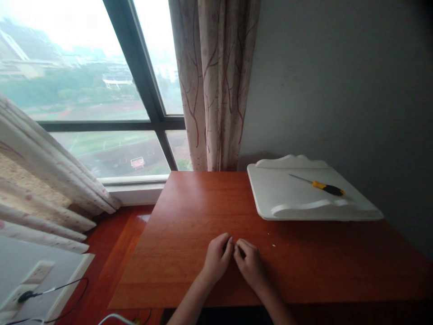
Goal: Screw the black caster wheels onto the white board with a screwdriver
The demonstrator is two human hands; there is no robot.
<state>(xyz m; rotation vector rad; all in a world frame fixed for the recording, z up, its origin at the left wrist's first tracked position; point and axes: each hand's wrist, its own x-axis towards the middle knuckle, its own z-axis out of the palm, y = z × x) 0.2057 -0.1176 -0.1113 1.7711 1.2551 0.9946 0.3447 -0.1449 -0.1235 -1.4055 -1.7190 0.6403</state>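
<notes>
My left hand and my right hand meet at the fingertips above the near middle of the wooden table. Both have their fingers curled in, thumbs against the forefingers. Anything pinched between them is hidden or too small to make out. Just right of my right hand, tiny white bits lie on the tabletop. Farther off to the right is a white board with wavy raised edges. On it rests a screwdriver with a yellow and black handle, its shaft pointing left.
A grey wall stands behind the board. At the back are a patterned curtain and a dark-framed window. A plug with a black cable sits in a wall socket at lower left, beside the reddish wood floor.
</notes>
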